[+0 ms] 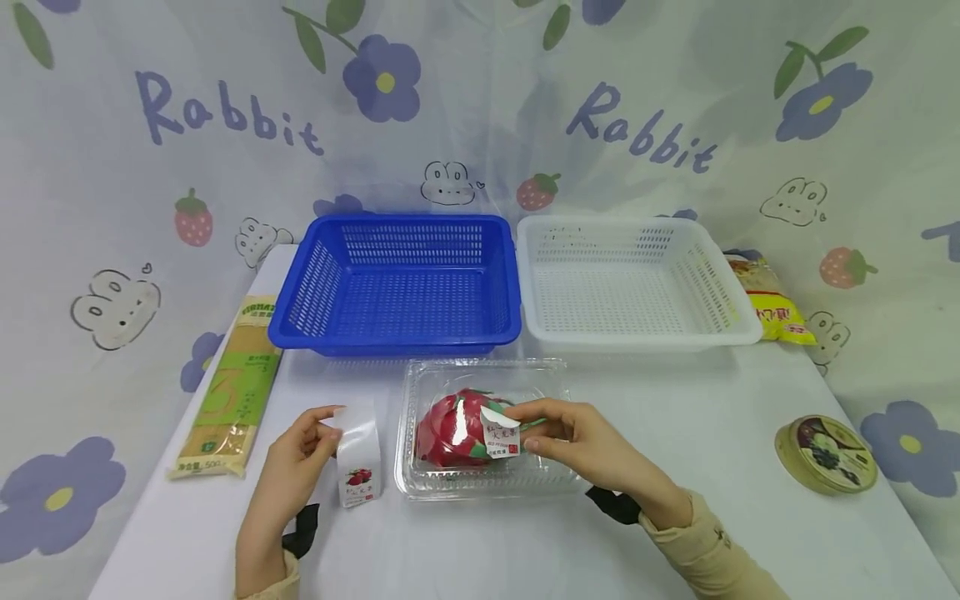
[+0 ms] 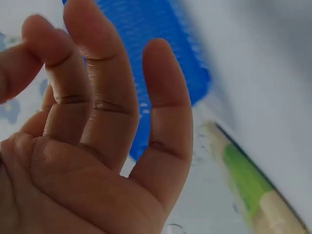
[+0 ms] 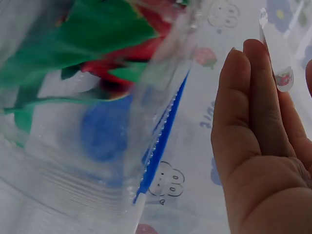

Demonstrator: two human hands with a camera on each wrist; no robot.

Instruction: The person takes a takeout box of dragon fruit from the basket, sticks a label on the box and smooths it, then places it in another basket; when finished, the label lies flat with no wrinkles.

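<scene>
A red dragon fruit (image 1: 447, 435) with green tips lies inside a lidded clear plastic box (image 1: 420, 490) in front of me. Over the box, my right hand (image 1: 600, 446) pinches a small printed sticker (image 1: 504, 440) by its right side, and its upper corner curls back. The right wrist view has the sticker (image 3: 277, 58) at the fingertips, beside the box wall (image 3: 97, 207). Left of the box, my left hand (image 1: 294, 458) holds a white label strip (image 1: 358, 446) between thumb and finger. Its lower end bears a fruit picture. That strip is out of sight in the left wrist view.
Behind the box stand a blue basket (image 1: 393, 340) and a white basket (image 1: 637, 337), side by side. A green-and-tan pasta packet (image 1: 232, 383) lies at the left. At the right are a round tin (image 1: 825, 454) and a yellow food bag (image 1: 780, 317).
</scene>
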